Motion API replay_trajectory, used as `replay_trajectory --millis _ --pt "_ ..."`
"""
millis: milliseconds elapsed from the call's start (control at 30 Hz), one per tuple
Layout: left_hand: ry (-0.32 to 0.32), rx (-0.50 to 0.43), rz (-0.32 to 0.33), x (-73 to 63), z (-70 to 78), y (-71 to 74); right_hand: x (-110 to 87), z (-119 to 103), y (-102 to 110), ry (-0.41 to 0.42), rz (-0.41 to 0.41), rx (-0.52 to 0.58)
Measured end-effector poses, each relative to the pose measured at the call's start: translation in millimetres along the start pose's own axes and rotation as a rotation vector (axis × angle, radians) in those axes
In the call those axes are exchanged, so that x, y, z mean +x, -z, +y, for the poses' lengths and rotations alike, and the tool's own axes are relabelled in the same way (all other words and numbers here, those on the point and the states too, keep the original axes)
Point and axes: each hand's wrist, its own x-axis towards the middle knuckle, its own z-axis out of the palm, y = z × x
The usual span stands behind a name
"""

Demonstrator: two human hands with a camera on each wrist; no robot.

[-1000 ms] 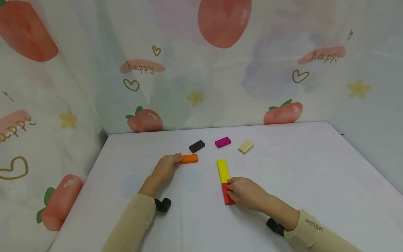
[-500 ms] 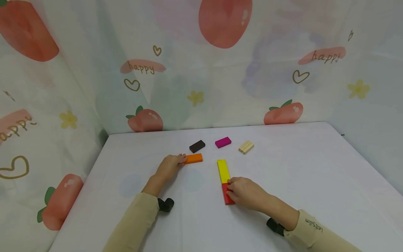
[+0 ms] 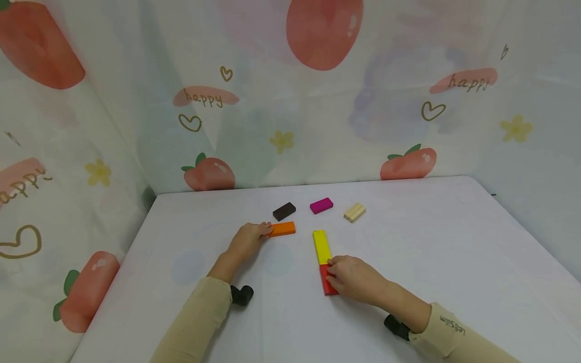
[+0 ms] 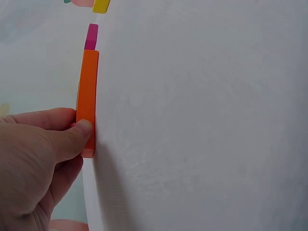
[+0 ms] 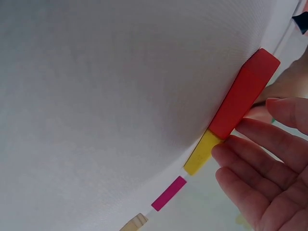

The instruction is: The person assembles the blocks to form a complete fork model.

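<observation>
My left hand [image 3: 247, 241] pinches one end of an orange wooden block [image 3: 283, 229], thumb on its face in the left wrist view. The block's free end points right, just in front of a dark brown block [image 3: 284, 211]. Near the middle of the table, a yellow block [image 3: 321, 247] and a red block [image 3: 328, 283] lie end to end in a line, yellow farther away. Beside their joint is my right hand [image 3: 358, 280]. In the right wrist view its relaxed fingers [image 5: 240, 185] rest at the sides of both blocks, thumb apart from them.
A magenta block [image 3: 321, 205] and a pale striped wooden block [image 3: 355, 212] lie toward the back of the white table [image 3: 431, 242]. A printed cloth [image 3: 317, 111] hangs behind the table's far edge and on the left.
My left hand has moved a little to the right with the orange block. My right hand and the red and yellow blocks have stayed where they were.
</observation>
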Motion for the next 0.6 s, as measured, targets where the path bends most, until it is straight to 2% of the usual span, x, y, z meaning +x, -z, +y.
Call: replay_trajectory --millis 600 --pt "0.023 0.003 -0.049 7.3 6.8 -1.2 -1.3 0.4 0.0 0.018 0.007 -0.003"
